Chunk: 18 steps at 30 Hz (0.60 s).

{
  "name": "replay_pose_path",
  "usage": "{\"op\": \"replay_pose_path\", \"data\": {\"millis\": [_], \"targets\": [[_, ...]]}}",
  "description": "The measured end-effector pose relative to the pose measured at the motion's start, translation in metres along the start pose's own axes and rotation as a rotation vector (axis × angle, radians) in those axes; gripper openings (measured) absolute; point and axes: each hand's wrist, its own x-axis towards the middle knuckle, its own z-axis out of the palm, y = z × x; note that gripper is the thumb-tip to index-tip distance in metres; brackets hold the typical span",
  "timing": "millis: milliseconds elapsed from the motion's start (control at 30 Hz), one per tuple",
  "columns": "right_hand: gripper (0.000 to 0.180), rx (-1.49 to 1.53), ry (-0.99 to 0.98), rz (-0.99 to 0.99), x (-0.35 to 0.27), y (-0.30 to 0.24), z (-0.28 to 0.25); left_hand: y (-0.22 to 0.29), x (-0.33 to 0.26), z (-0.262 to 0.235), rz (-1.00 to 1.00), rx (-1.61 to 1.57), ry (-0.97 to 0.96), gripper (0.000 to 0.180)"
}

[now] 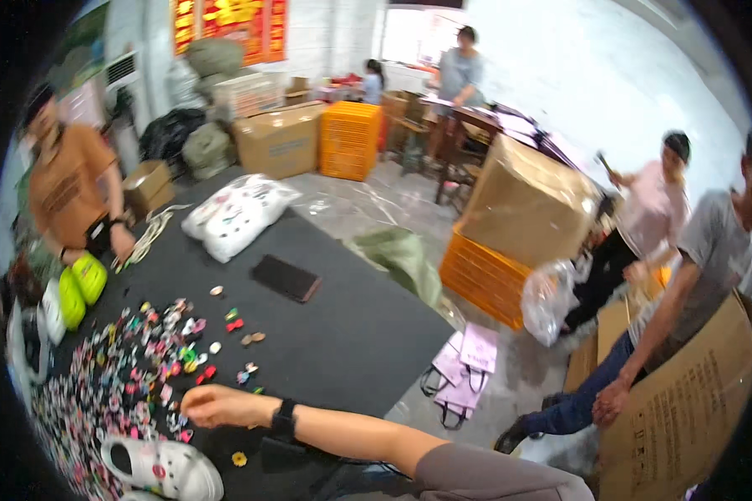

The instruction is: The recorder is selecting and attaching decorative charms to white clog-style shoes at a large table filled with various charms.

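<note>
My right hand (pixel 217 407), with a black band (pixel 283 420) on its wrist, hovers over the edge of a wide spread of small colourful shoe charms (pixel 113 367). Its fingers are curled together, and whatever they may hold is hidden. Below it sits a white clog (pixel 167 469) with several charms on it; part of a second white shoe shows at the lower edge. A yellow flower-shaped charm (pixel 239 459) lies beside the clog on the dark table (pixel 351 334). My left hand is out of view.
A dark phone (pixel 286 278) and a stuffed white bag (pixel 239 215) lie on the table. Across it, a person in orange stands by lime-green clogs (pixel 82 288). Purple bags (pixel 466 367), orange crates (pixel 482 275) and cartons (pixel 526 196) stand beyond; people work at right.
</note>
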Motion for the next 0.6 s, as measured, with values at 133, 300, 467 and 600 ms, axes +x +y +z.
{"op": "replay_pose_path", "data": {"millis": [133,300,467,600], "targets": [[0.018,-0.004,-0.006,-0.014,-0.004,-0.003,0.005,-0.004,-0.005,0.038,-0.037,-0.132,-0.047,0.071],[0.017,0.031,-0.012,-0.043,0.000,-0.002,-0.002,0.003,-0.028,0.033,-0.136,-0.144,-0.073,0.071],[0.017,0.018,0.005,-0.003,0.003,0.004,-0.009,0.011,-0.053,-0.005,-0.236,-0.054,-0.098,0.071],[0.019,0.009,-0.022,0.008,0.007,0.005,-0.007,0.011,-0.061,-0.013,-0.253,-0.009,-0.073,0.071]]}}
